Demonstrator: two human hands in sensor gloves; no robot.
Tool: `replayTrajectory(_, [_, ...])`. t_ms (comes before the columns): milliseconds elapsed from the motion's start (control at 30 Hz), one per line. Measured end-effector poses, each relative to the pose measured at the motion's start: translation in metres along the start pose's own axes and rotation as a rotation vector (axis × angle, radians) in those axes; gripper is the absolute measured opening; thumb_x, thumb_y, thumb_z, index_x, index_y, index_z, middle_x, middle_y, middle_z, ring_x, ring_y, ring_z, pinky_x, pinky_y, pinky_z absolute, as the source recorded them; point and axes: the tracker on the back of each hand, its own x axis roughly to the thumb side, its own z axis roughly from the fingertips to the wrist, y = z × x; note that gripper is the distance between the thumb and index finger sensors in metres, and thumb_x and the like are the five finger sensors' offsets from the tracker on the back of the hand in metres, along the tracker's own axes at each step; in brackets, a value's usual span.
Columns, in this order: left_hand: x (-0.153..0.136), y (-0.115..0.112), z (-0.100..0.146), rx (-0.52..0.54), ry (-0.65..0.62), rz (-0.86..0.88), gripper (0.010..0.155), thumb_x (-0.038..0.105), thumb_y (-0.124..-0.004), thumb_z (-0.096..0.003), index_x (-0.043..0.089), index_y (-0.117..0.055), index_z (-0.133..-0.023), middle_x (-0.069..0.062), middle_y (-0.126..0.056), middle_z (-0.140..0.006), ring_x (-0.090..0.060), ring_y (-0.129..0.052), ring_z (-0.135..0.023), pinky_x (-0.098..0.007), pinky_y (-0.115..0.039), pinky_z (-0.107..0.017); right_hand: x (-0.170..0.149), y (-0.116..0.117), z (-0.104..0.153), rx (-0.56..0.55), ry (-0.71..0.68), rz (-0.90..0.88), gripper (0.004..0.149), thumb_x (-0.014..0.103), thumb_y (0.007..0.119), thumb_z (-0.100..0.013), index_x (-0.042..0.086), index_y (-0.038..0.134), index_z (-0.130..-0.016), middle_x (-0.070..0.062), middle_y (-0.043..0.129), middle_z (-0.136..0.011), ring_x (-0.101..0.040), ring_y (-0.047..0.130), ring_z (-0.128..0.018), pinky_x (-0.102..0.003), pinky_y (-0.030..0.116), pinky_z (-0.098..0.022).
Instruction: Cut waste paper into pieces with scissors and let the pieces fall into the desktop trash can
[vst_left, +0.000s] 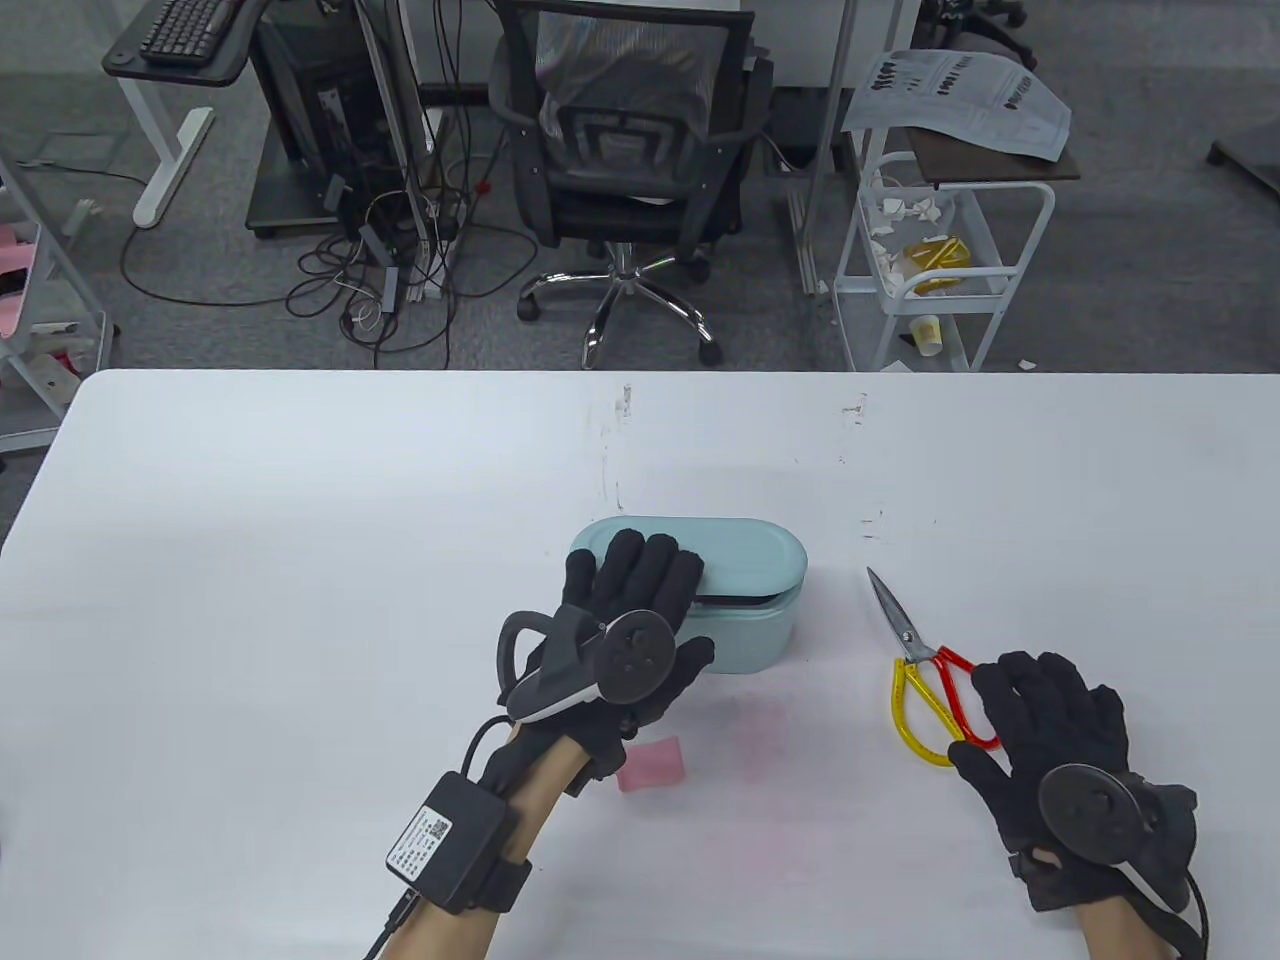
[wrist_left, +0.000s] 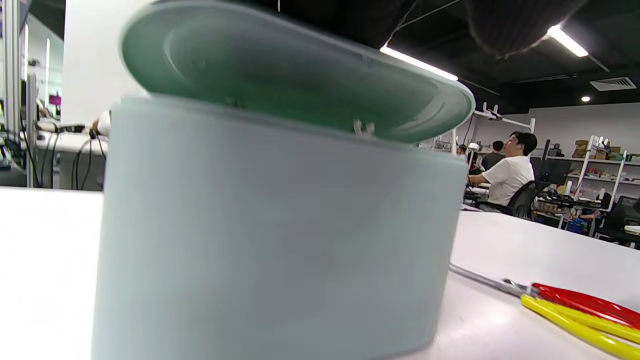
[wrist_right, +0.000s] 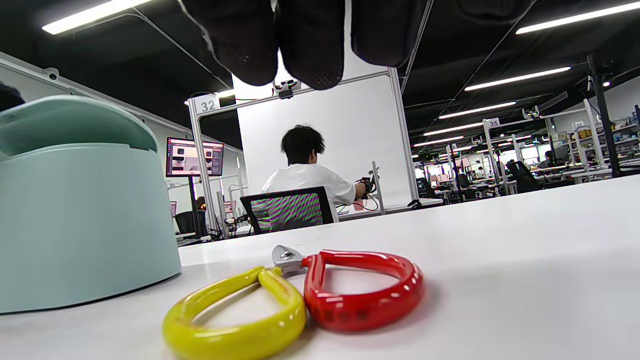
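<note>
Nearest the person, a small pink piece of paper (vst_left: 652, 765) lies flat on the white worktop (vst_left: 300, 560), just beside the left wrist. To the right, the right hand (vst_left: 1050, 730) hovers with fingers spread and relaxed, holding nothing, over the red and yellow handles of the scissors (vst_left: 925, 665), which lie closed with blades pointing away. Whether the fingertips touch the red handle is hard to tell.

Further out, the left hand (vst_left: 625, 610) rests with straight fingers on the near left part of the lid (vst_left: 690, 550) of the pale green desktop trash can (vst_left: 745, 635). The lid is tilted, with a gap visible along its near edge; the left wrist view shows it raised above the can's wall.

Beyond the worktop stand an office chair (vst_left: 625, 150) and a white trolley (vst_left: 935, 250) holding paper scraps.

Risks: the light can may slide or tip under an off-centre press, and the lid may drop shut once released, so cut pieces would land on it or on the worktop.
</note>
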Motion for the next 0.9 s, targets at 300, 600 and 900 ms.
replayTrajectory(300, [-0.045,0.032,-0.013,0.074,0.109,0.271,0.075,0.067,-0.058,-0.0509,0.031,-0.05,-0.116,-0.004,-0.051,-0.126,-0.037,-0.052,-0.119,-0.067,-0.039,-0.082,-0.002,0.0,0.0,-0.006,0.003,-0.015,0.082,0.078,0.052,-0.034,0.034,0.064,-0.102,0.005,0.06,-0.109,-0.038,0.059,-0.106,-0.07,0.046,-0.07])
replayTrajectory(600, [-0.092,0.024,-0.031,0.09,0.186,0.819,0.077,0.07,-0.054,-0.0528,0.029,-0.047,-0.118,-0.006,-0.048,-0.127,-0.036,-0.049,-0.12,-0.066,-0.044,-0.081,-0.003,-0.001,0.0,-0.013,0.011,-0.014,0.082,0.078,0.052,-0.034,0.034,0.064,-0.102,0.005,0.06,-0.109,-0.038,0.059,-0.106,-0.07,0.046,-0.07])
replayTrajectory(900, [-0.096,0.007,-0.035,0.1,0.2,0.89,0.082,0.073,-0.051,-0.0527,0.028,-0.033,-0.119,-0.01,-0.032,-0.129,-0.038,-0.038,-0.121,-0.066,-0.039,-0.081,-0.003,-0.001,0.0,-0.007,0.014,-0.005,0.082,0.078,0.052,-0.034,0.034,0.064,-0.102,0.005,0.06,-0.109,-0.038,0.059,-0.106,-0.07,0.046,-0.07])
